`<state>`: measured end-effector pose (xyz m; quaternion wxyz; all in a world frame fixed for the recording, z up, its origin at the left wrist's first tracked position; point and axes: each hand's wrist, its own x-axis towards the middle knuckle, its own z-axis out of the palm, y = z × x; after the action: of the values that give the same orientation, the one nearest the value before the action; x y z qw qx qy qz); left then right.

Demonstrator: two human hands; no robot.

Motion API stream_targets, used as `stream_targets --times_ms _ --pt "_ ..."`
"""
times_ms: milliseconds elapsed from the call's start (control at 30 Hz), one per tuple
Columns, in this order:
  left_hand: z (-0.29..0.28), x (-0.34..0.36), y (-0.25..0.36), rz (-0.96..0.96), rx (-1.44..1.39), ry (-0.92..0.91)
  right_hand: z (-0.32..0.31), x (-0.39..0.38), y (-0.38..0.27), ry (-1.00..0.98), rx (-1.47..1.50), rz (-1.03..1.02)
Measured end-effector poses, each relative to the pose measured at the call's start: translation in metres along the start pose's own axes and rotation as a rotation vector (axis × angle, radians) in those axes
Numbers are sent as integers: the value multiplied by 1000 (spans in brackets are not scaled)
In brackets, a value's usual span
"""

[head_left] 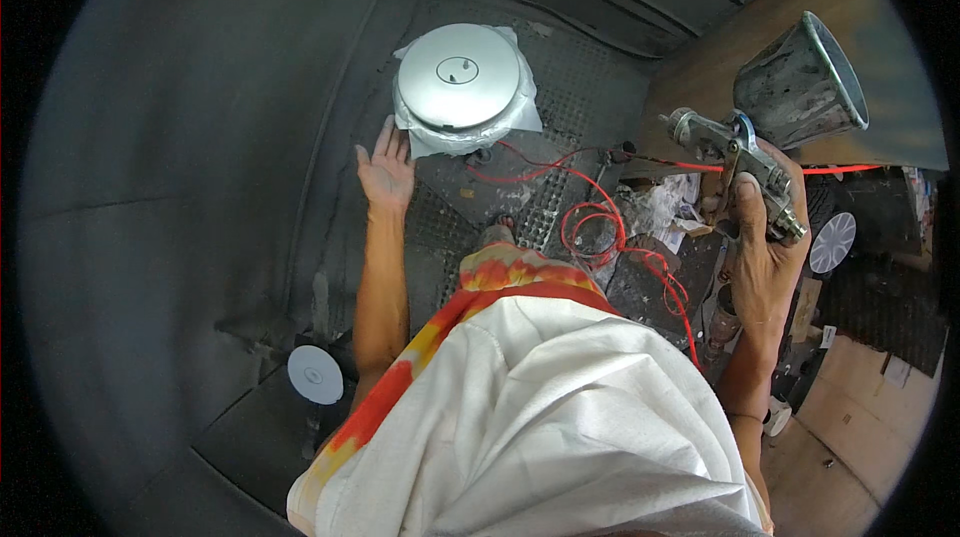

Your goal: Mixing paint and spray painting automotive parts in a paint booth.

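My right hand [768, 227] is wrapped round a metal spray gun [740, 142], raised at the right, with its grey paint cup [795, 87] tilted on top. My left hand [386, 172] is open, palm up and fingers spread. Its fingertips reach the lower left edge of a white plastic wrap [435, 142]; whether they touch it I cannot tell. On that wrap lies a round silver disc [460, 92] with a small oval mark in its middle. What supports the disc from below is hidden.
A red hose [620, 227] coils over the dark, stained floor [470, 202]. Dark walls [200, 137] enclose the left and far sides. A smaller pale disc [315, 375] is at lower left. Crumpled plastic [665, 207] and a spoked wheel cover [833, 243] are at right.
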<state>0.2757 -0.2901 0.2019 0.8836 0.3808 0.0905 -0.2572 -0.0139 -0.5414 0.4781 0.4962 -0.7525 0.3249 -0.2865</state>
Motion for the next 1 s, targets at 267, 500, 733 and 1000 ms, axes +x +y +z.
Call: stream_targets --times_ms 267,500,733,1000 --pt "-19 -26 -59 -268 -157 141 24 -19 -8 -219 10 109" --pt "-1 -43 -76 -332 -97 16 29 -31 -19 -351 185 155" --pt "0 -40 -82 -345 -157 -80 32 -18 -14 -213 21 104" --pt "10 -42 -84 -372 -211 -82 21 -3 -8 34 -80 -81"
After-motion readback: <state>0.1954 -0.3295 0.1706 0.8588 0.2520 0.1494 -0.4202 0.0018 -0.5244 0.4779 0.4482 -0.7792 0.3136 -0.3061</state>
